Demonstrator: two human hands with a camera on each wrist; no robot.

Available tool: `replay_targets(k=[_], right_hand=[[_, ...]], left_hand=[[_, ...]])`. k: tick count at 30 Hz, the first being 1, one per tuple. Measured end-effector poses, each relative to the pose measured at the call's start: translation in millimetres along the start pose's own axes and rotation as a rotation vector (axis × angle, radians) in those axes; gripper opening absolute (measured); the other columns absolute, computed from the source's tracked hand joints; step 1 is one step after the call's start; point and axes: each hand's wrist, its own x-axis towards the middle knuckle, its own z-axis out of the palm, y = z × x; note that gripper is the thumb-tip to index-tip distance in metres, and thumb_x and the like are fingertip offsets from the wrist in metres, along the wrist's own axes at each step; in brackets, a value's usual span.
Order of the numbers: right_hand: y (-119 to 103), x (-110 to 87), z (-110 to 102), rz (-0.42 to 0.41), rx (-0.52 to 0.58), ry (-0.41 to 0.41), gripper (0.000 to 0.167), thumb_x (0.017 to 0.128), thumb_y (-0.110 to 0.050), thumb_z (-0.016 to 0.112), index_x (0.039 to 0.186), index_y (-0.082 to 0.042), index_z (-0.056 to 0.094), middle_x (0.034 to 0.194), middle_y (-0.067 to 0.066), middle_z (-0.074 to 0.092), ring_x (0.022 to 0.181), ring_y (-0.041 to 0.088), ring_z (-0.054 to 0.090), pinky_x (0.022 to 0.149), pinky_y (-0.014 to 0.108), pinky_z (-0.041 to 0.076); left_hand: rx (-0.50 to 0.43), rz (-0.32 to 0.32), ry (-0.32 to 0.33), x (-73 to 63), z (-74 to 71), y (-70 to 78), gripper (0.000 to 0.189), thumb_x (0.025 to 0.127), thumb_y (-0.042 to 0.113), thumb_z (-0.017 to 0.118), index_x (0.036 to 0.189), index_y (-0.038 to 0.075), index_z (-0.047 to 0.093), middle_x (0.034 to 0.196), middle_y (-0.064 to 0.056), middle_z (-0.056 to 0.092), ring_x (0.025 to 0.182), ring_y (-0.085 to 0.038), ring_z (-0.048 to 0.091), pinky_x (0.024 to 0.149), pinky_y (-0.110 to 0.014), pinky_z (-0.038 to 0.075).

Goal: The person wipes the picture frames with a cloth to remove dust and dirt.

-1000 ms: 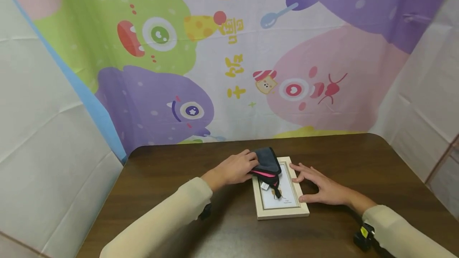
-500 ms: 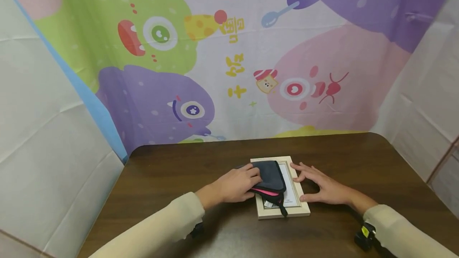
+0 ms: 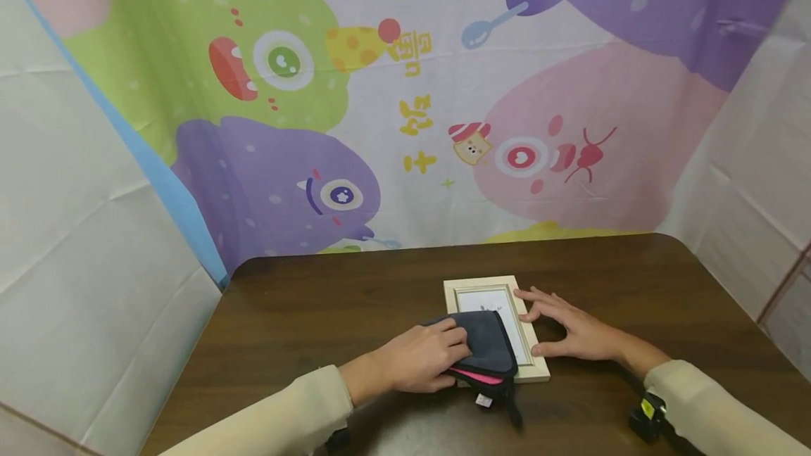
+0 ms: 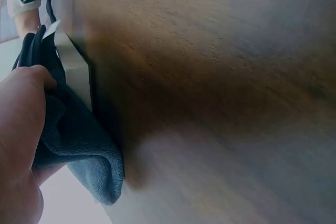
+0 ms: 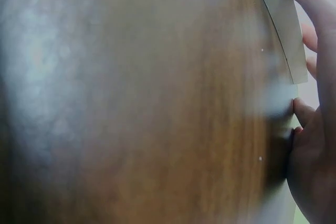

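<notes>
Grey cloth (image 3: 488, 345), pinched by left hand (image 3: 426, 359), overhangs the frame's (image 3: 484, 283) near edge; spread right hand (image 3: 575, 331) touches right edge.

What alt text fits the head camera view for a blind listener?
A left hand holds a dark folded cloth over the near end of a cream picture frame on a brown table; the right hand touches the frame's right edge. Behind hangs a cartoon backdrop.

Cloth (image 3: 489, 345) dk grey, blk-edged, pink inside; frame (image 3: 526, 335) cream; table (image 3: 317, 301) dk brn woodgrain.
</notes>
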Motion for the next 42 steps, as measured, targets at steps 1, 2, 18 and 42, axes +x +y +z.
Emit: replay_targets(k=[1,2,18,42], right_hand=[[0,0.1,0,0.006,0.004,-0.005,0.033,0.093,-0.034,0.093,0.117,-0.037,0.07,0.18,0.014,0.046,0.171,0.055,0.03,0.122,0.093,0.017],[0,0.1,0,0.009,0.007,-0.008,0.033,0.094,-0.034,0.093,0.117,-0.038,0.07,0.18,0.014,0.046,0.17,0.056,0.029,0.122,0.093,0.017],[2,0.9,2,-0.012,0.01,-0.007,0.034,0.094,-0.032,0.093,0.118,-0.037,0.07,0.179,0.019,0.045,0.166,0.066,0.028,0.121,0.095,0.015],[4,-0.5,2,0.008,0.027,-0.013,0.033,0.094,-0.032,0.092,0.117,-0.037,0.069,0.18,0.02,0.043,0.165,0.068,0.026,0.122,0.095,0.013]], left_hand=[[-0.006,-0.004,0.002,0.0,0.3,0.5,0.04,0.099,0.043,0.086,0.131,0.021,0.077,0.125,0.006,0.073,0.115,-0.012,0.062,0.091,-0.021,0.06],[-0.011,-0.008,0.003,0.2,0.5,0.8,0.039,0.099,0.042,0.086,0.131,0.021,0.077,0.125,0.006,0.073,0.115,-0.011,0.062,0.09,-0.02,0.06],[-0.001,-0.144,0.014,10.5,7.2,-19.7,0.04,0.101,0.039,0.086,0.136,0.021,0.077,0.134,0.001,0.073,0.124,-0.017,0.068,0.092,-0.028,0.066],[0.007,-0.379,-0.051,47.8,16.4,-59.1,0.039,0.104,0.032,0.083,0.14,0.017,0.076,0.135,-0.003,0.077,0.12,-0.021,0.072,0.1,-0.034,0.066]])
